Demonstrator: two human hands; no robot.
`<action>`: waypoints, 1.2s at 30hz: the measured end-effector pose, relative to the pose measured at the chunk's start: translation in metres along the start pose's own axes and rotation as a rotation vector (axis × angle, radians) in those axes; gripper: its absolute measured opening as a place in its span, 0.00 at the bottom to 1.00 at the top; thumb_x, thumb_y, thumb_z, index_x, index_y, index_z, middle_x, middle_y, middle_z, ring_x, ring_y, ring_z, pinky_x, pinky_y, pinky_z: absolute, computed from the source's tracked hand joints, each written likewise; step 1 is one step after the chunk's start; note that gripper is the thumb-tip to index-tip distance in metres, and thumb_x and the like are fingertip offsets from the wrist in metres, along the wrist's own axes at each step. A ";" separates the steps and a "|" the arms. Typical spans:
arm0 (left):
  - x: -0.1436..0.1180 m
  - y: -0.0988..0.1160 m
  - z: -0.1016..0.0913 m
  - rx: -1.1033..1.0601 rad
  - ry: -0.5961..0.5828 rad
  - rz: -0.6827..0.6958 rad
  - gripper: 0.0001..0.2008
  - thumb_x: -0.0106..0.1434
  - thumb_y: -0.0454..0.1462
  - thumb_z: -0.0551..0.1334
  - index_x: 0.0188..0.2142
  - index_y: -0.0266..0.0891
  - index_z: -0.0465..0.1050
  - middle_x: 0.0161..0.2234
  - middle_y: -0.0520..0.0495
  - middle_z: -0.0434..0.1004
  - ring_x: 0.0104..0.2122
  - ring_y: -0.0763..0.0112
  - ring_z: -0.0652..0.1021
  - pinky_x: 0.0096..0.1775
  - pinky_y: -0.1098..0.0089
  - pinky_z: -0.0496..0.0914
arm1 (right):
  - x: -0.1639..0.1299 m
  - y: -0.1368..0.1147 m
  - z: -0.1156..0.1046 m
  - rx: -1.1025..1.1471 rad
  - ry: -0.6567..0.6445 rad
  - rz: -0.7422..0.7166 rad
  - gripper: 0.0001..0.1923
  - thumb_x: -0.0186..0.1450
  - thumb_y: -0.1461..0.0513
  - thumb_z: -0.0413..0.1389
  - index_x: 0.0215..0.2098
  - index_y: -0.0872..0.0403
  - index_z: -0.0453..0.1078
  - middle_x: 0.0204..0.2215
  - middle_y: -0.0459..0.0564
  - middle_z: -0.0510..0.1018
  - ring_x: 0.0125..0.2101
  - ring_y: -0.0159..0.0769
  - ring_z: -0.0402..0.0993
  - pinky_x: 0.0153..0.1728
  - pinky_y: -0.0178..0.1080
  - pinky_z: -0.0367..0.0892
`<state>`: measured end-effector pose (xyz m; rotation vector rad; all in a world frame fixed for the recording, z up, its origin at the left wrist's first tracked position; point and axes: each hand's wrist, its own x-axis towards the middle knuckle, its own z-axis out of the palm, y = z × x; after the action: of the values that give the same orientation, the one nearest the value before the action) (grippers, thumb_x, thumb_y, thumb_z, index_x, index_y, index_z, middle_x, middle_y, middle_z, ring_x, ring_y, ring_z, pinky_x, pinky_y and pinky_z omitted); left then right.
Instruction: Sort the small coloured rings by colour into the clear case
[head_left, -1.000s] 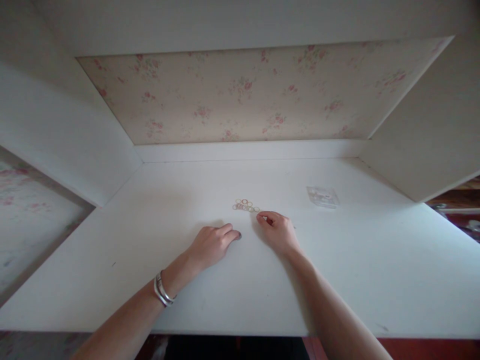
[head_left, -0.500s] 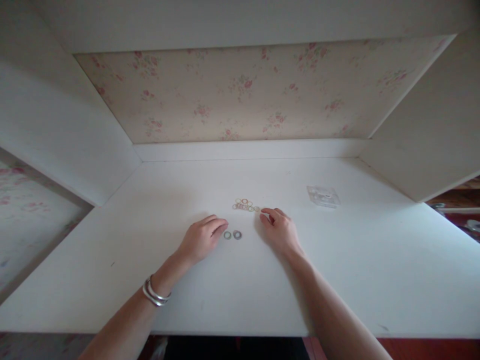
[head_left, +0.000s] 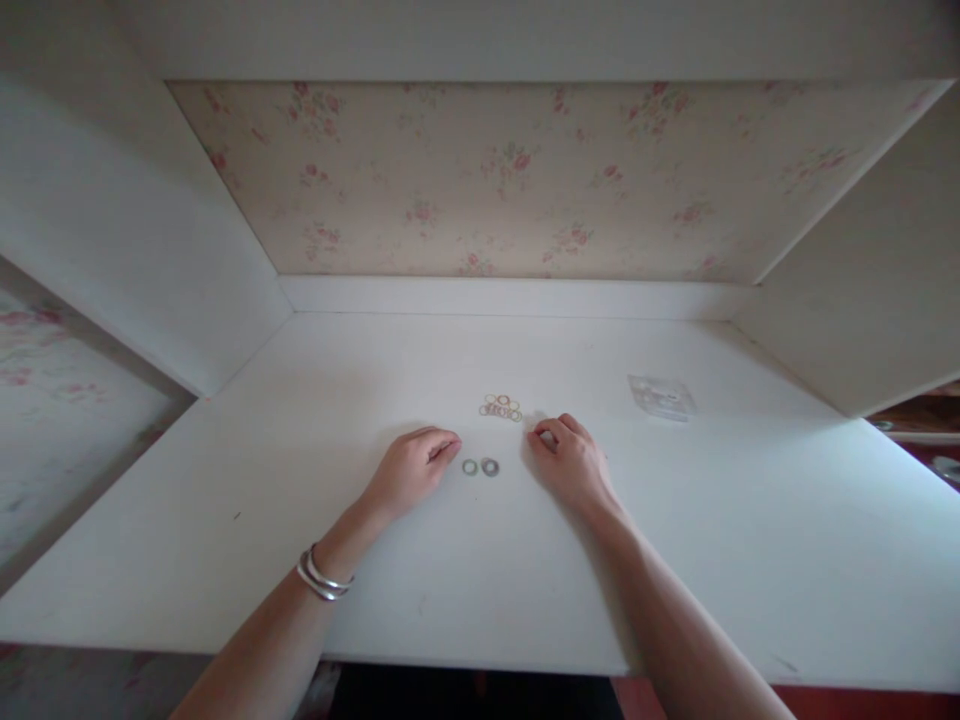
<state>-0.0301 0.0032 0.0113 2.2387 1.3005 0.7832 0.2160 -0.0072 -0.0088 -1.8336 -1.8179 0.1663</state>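
My left hand [head_left: 411, 472] rests on the white tabletop [head_left: 225, 480] with its fingers loosely curled and nothing in it. Just right of its fingertips lie two grey metal rings [head_left: 480, 467], side by side. My right hand [head_left: 574, 460] rests to the right of them, thumb and forefinger pinched together; what sits between them is too small to make out. A cluster of several small gold and pale rings [head_left: 502, 408] lies just beyond, between the two hands.
A small clear plastic bag [head_left: 661, 396] lies flat at the right rear. White side panels [head_left: 127, 230] and a floral back wall [head_left: 510, 180] enclose the surface. A silver bangle [head_left: 322, 578] is on my left wrist.
My left hand has drawn back to the left, uncovering the two grey rings it was resting on. My right hand has stayed pinched beside the ring cluster. The view shifted slightly.
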 end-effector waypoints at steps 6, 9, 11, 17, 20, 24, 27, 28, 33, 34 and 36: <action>-0.001 0.000 -0.002 0.024 -0.015 0.005 0.12 0.66 0.40 0.53 0.36 0.40 0.74 0.30 0.50 0.76 0.29 0.74 0.73 0.34 0.73 0.65 | 0.000 0.000 0.002 0.007 -0.011 0.001 0.14 0.64 0.57 0.49 0.40 0.48 0.74 0.33 0.47 0.72 0.32 0.32 0.69 0.32 0.34 0.59; -0.001 -0.001 -0.002 0.037 -0.020 0.008 0.12 0.66 0.40 0.53 0.35 0.40 0.74 0.30 0.49 0.76 0.30 0.73 0.73 0.35 0.73 0.65 | -0.001 0.002 0.003 0.009 -0.015 -0.018 0.14 0.64 0.56 0.48 0.38 0.47 0.76 0.32 0.47 0.73 0.32 0.32 0.69 0.32 0.34 0.59; -0.001 -0.002 -0.002 0.040 -0.020 0.009 0.12 0.66 0.39 0.53 0.36 0.40 0.74 0.31 0.49 0.77 0.31 0.73 0.73 0.35 0.73 0.66 | -0.002 0.002 0.004 0.007 -0.014 -0.031 0.13 0.64 0.56 0.49 0.37 0.47 0.76 0.32 0.47 0.73 0.32 0.32 0.69 0.32 0.34 0.59; -0.001 -0.002 -0.002 0.025 -0.016 0.007 0.12 0.66 0.39 0.53 0.36 0.40 0.75 0.32 0.49 0.77 0.31 0.73 0.74 0.36 0.73 0.67 | -0.001 -0.002 0.004 -0.073 -0.066 -0.088 0.13 0.66 0.60 0.47 0.35 0.50 0.74 0.30 0.48 0.72 0.31 0.33 0.68 0.33 0.35 0.58; 0.000 -0.002 -0.001 0.011 -0.025 0.005 0.12 0.65 0.39 0.53 0.36 0.40 0.75 0.33 0.49 0.78 0.33 0.72 0.75 0.36 0.73 0.67 | -0.001 -0.002 0.005 -0.086 -0.068 -0.120 0.13 0.66 0.61 0.46 0.35 0.52 0.73 0.31 0.49 0.71 0.32 0.34 0.68 0.35 0.35 0.58; 0.002 -0.007 0.001 -0.004 -0.037 -0.048 0.12 0.65 0.40 0.54 0.36 0.40 0.76 0.34 0.49 0.79 0.33 0.72 0.76 0.36 0.73 0.68 | -0.005 -0.003 0.004 0.016 -0.069 -0.216 0.14 0.67 0.60 0.45 0.36 0.52 0.73 0.31 0.49 0.71 0.33 0.33 0.67 0.36 0.35 0.58; 0.004 -0.013 0.003 -0.044 -0.060 -0.099 0.12 0.64 0.41 0.55 0.36 0.41 0.76 0.35 0.49 0.79 0.33 0.72 0.77 0.37 0.73 0.69 | -0.010 -0.005 0.002 0.065 -0.080 -0.300 0.14 0.68 0.59 0.45 0.36 0.52 0.73 0.31 0.49 0.72 0.34 0.33 0.67 0.37 0.36 0.57; 0.006 -0.015 0.004 -0.064 -0.069 -0.113 0.12 0.64 0.41 0.55 0.37 0.41 0.76 0.35 0.50 0.80 0.34 0.72 0.77 0.38 0.73 0.70 | -0.012 -0.007 0.002 0.069 -0.087 -0.314 0.14 0.68 0.59 0.46 0.36 0.52 0.73 0.31 0.49 0.72 0.34 0.33 0.67 0.37 0.36 0.56; 0.009 -0.020 0.004 -0.117 -0.081 -0.148 0.12 0.63 0.42 0.56 0.38 0.41 0.76 0.36 0.50 0.80 0.35 0.72 0.78 0.39 0.72 0.70 | -0.017 -0.014 -0.004 0.101 -0.165 -0.359 0.14 0.68 0.59 0.46 0.36 0.51 0.72 0.32 0.49 0.73 0.34 0.34 0.67 0.38 0.38 0.56; 0.009 -0.020 0.004 -0.113 -0.078 -0.151 0.12 0.63 0.43 0.56 0.38 0.41 0.76 0.36 0.50 0.80 0.34 0.71 0.77 0.39 0.72 0.70 | -0.018 -0.015 -0.005 0.109 -0.183 -0.373 0.14 0.68 0.59 0.45 0.36 0.51 0.72 0.32 0.49 0.73 0.34 0.34 0.67 0.38 0.38 0.56; 0.009 -0.020 0.003 -0.103 -0.072 -0.159 0.12 0.63 0.43 0.56 0.38 0.41 0.76 0.35 0.50 0.80 0.34 0.71 0.77 0.38 0.72 0.70 | -0.019 -0.017 -0.007 0.119 -0.213 -0.392 0.13 0.68 0.60 0.45 0.36 0.51 0.72 0.32 0.50 0.73 0.34 0.35 0.67 0.38 0.38 0.56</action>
<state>-0.0372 0.0207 -0.0013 2.0364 1.3527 0.6892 0.2024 -0.0284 -0.0002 -1.3894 -2.2234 0.3248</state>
